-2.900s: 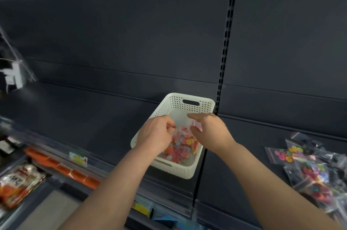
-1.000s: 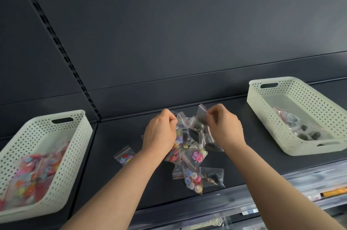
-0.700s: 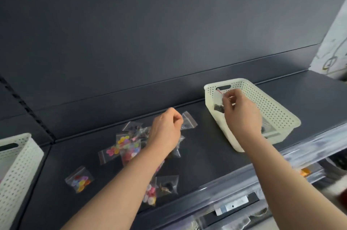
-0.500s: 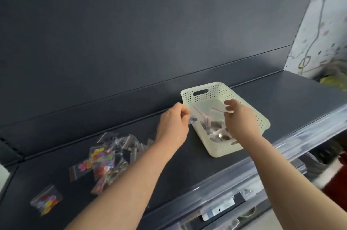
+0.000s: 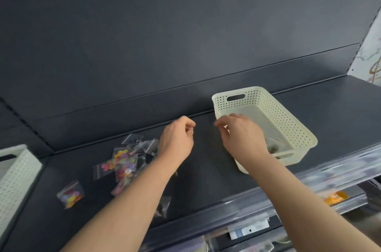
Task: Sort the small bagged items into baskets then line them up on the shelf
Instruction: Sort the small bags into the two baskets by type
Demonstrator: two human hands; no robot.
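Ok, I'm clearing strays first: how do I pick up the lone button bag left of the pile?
Probably pinch the bag by its clear far edge, coming from above: it lies flat on the shelf, buttons bunched mid-bag, nothing touching it.

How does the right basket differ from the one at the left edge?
The right basket sits fully in frame; the left basket is cut off by the frame edge. A few clear bags of dark bits lie at the right basket's near end; the left basket's contents are hidden. The right hand overlaps the right basket; no hand is near the left basket. Both are cream, perforated, on the dark shelf.
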